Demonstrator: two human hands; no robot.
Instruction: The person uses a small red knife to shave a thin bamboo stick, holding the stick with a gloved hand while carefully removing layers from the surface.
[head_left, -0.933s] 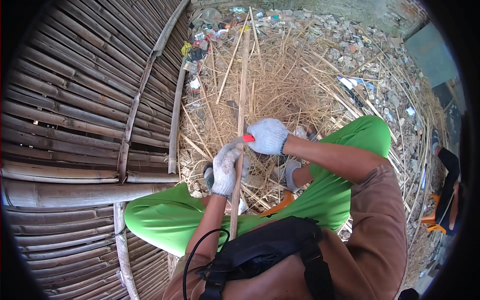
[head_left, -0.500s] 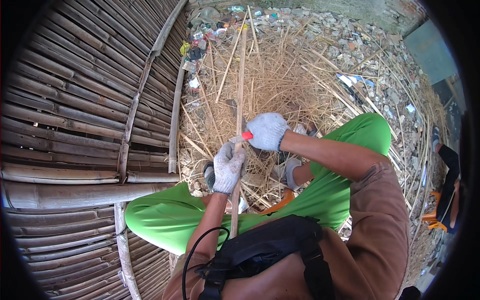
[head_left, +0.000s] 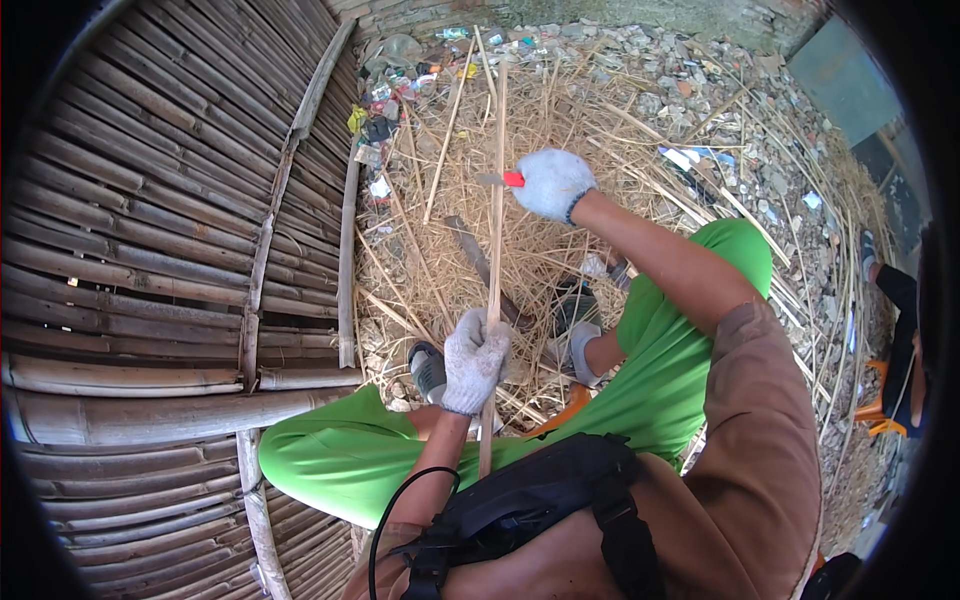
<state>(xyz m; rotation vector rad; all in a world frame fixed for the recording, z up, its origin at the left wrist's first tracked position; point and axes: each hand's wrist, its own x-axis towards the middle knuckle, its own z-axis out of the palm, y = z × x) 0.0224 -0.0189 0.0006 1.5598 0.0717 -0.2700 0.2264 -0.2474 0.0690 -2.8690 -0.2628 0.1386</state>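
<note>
A long, pale bamboo strip [head_left: 497, 240] runs from near my waist out over the straw-covered ground. My left hand [head_left: 474, 362], in a whitish knitted glove, is closed around its near part. Farther along, my right hand [head_left: 556, 185], gloved the same way, grips a knife [head_left: 513, 179] with a red handle. Its short blade lies across the strip and seems to touch it. My glove hides most of the knife's handle.
A bamboo-pole wall [head_left: 170, 230] stands on the left. Straw and shavings [head_left: 590, 220] cover the ground, with loose bamboo strips [head_left: 680, 200] to the right. Litter [head_left: 385, 100] and rubble lie farther out. At the far right sits another person, whose leg [head_left: 893, 285] shows beside an orange stool [head_left: 880, 405].
My right hand has moved away from me along the strip with the knife, leaving my left hand. My left hand still holds the strip and sits slightly nearer and to the right.
</note>
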